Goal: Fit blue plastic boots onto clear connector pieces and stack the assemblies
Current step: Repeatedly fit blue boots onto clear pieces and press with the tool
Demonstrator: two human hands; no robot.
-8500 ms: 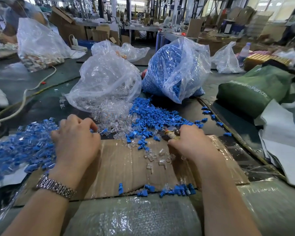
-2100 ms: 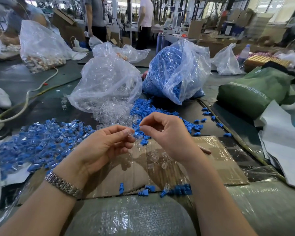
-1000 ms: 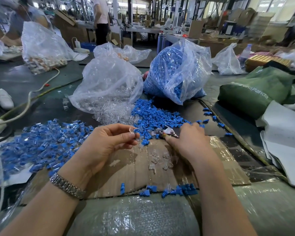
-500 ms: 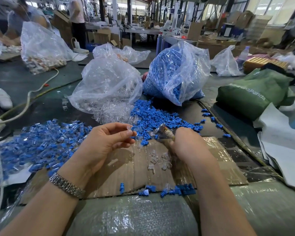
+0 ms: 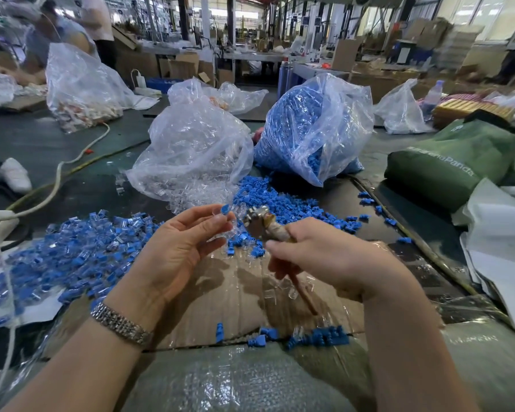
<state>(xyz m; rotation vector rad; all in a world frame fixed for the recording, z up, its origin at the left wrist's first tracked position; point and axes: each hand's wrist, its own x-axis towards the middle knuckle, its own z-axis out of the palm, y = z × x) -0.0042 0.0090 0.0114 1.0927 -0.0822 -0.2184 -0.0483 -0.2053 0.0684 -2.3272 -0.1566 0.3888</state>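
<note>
Lettering "Panda" legible on green bag (image 5: pixel 455 162). Left hand (image 5: pixel 176 251) pinches blue boot (image 5: pixel 225 209); right hand (image 5: pixel 324 260) grips small hammer (image 5: pixel 259 223).

We have one head-worn wide-angle view, facing forward and down, close above the cardboard sheet (image 5: pixel 208 298) at 6 o'clock.

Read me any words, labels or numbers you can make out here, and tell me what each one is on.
"Panda": the clear end of a pale line of print on the green bag; the letters before it run together and cannot be read.
Faint raised marks on the plastic-wrapped bundle at the near right: too blurred to read.
Nothing readable on the cardboard boxes or machines at the back: too small.
</note>
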